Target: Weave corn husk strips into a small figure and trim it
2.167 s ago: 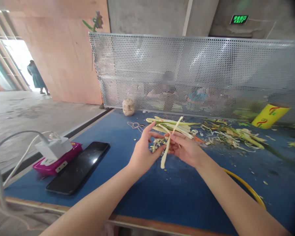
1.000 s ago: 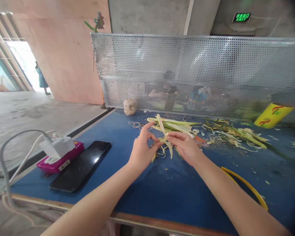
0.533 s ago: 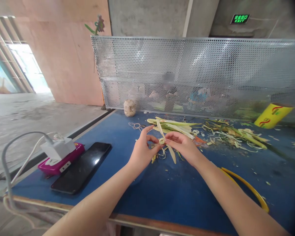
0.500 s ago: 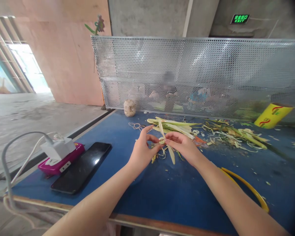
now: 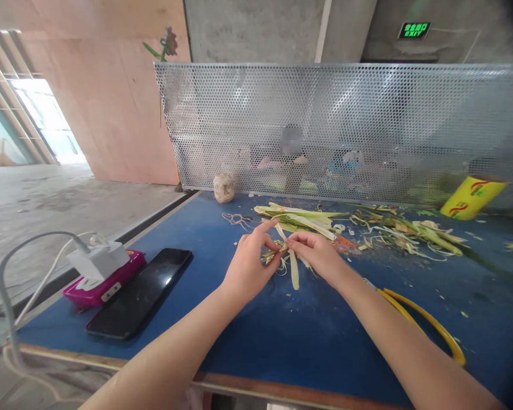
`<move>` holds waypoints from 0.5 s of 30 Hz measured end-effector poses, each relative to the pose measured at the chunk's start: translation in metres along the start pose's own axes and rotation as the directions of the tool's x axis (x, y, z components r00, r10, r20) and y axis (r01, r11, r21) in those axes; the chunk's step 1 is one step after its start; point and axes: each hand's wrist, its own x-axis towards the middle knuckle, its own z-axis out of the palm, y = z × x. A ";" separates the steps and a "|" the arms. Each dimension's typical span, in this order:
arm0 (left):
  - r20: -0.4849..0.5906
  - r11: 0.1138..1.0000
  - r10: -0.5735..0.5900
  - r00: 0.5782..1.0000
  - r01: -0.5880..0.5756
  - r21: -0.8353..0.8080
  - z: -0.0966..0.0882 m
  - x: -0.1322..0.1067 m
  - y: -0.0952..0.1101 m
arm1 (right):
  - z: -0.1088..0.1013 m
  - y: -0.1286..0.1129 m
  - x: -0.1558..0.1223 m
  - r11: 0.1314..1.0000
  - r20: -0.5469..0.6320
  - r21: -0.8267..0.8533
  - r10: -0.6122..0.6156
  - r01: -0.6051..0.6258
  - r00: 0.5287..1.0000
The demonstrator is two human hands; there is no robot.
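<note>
Strip (image 5: 294, 274) is up off the bench (image 5: 308, 347) by the look of it, at the fingertips midway between the two hands, one end pointing away toward the husks (image 5: 303, 218), the other hanging toward the wearer. Crosses a small pale bundle (image 5: 283, 247) where the fingertips meet.

Left hand (image 5: 248, 263): thumb and fingers pinched on the bundle, index lifted clear. Right hand (image 5: 318, 255): thumb and index clamped on the strip, right beside the left fingertips, other fingers curled. Exact contact points too small to make out.

Handling, my read: strip is near weightless, flat, thin. Should bend easily across the width, stay springier along its length. Probably tears along the grain, so pull lengthwise, not sideways. Slip risk looks low if dry; can't tell moisture from here. Best hold: flat faces between thumb and index pads, close to the crossing. Gripping the far tip would likely let it twist.

Bundle is likely soft and prone to unravel; hold it at its middle where the layers cross, light squeeze only. Thin curly strands (image 5: 282, 266) show just below the fingers; can't tell if attached or lying on the bench.

Nearby: scraps (image 5: 410, 236) beyond the right hand, yellow handles (image 5: 442, 326) by the right forearm, phone (image 5: 141, 293) well off to the left.
</note>
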 end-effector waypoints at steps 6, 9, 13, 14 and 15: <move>0.032 0.986 0.099 0.995 -0.102 0.133 -0.001 0.001 0.002 | 0.007 0.002 -0.001 0.996 -0.073 0.062 0.062 -0.057 0.995; 0.045 0.972 0.158 0.986 -0.163 0.169 0.001 0.000 0.002 | 0.010 0.004 -0.001 0.974 -0.087 0.197 0.128 -0.109 0.988; 0.040 0.948 0.227 0.973 -0.231 0.219 0.003 0.000 0.003 | 0.012 0.001 -0.003 0.894 -0.043 0.409 0.221 -0.184 0.974; 0.036 0.950 0.226 0.973 -0.228 0.213 0.003 0.000 0.004 | 0.012 0.000 -0.003 0.874 -0.030 0.440 0.242 -0.205 0.970; 0.028 0.958 0.209 0.978 -0.210 0.197 0.003 0.001 0.005 | 0.012 -0.002 -0.004 0.854 -0.018 0.469 0.264 -0.225 0.964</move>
